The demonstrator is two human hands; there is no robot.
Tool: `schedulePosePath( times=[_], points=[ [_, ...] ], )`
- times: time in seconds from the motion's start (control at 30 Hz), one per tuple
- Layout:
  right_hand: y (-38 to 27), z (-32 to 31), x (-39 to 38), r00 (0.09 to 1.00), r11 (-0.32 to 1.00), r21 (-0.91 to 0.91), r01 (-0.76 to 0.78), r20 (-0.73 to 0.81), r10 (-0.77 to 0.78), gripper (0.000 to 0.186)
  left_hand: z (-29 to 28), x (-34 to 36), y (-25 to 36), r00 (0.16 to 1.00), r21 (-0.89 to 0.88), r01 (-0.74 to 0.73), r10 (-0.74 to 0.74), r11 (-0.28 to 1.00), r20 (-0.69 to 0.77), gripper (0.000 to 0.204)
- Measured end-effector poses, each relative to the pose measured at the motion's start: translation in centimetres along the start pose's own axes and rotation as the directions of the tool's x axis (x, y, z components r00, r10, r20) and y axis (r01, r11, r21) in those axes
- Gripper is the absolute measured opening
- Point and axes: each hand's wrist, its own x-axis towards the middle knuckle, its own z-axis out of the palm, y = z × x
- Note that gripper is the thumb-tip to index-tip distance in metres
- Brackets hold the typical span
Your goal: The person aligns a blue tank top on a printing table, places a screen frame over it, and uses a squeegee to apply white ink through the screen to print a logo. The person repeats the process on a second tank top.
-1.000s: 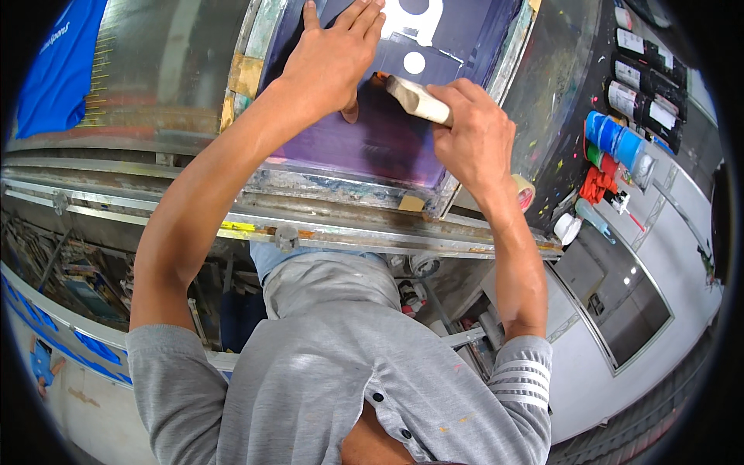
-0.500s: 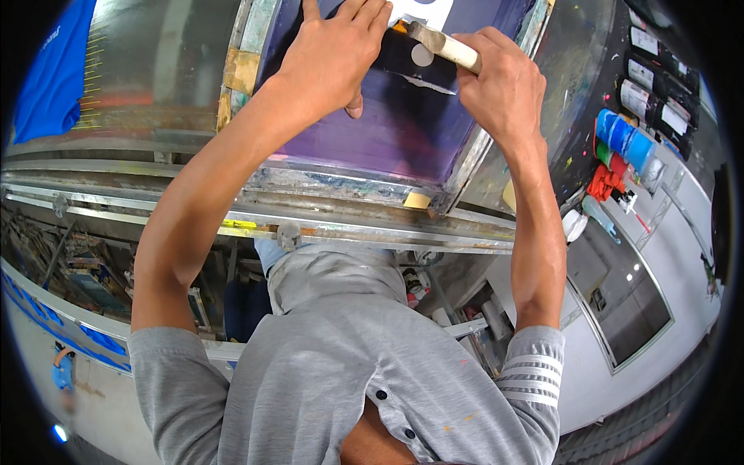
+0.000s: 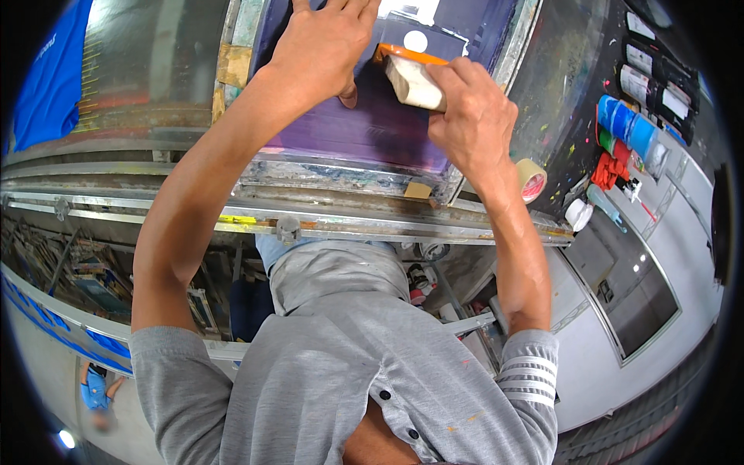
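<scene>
A screen-printing frame with purple mesh lies before me. My right hand is closed round the pale handle of a squeegee with an orange blade. The squeegee is tilted over the mesh, just nearer to me than a white round patch. More white shows beyond it, at the top edge of the picture. My left hand reaches over the left part of the mesh with fingers apart, holding nothing. Its fingertips run up to the picture's edge.
A blue cloth lies at the far left. To the right are a tape roll, a blue roll-shaped item, a red cloth and several black containers. A metal rail crosses in front of me. Another person is at lower left.
My right hand has brought the squeegee nearer to me and slightly left, and its orange blade now shows along its length. The white round patch stays visible. My left hand has barely shifted.
</scene>
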Motion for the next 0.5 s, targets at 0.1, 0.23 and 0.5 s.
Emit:
schedulePosePath(
  times=[0.1,0.23,0.5],
  points=[
    [-0.8,0.0,-1.1,1.000,0.999,0.036,-0.012,0.028,0.011,0.029,-1.2,0.1,0.2,0.998,-0.049,0.009,-0.006,0.999,0.069,0.115],
    [-0.8,-0.2,-1.1,0.999,0.999,0.040,-0.028,0.037,0.026,0.029,-2.1,0.3,0.2,0.988,-0.078,0.020,-0.008,0.997,0.154,0.114],
    [0.6,-2.2,0.8,0.992,0.994,0.054,-0.092,0.096,0.087,0.027,-2.3,0.4,0.1,0.986,-0.060,0.016,-0.006,0.998,0.166,0.120]
  ],
)
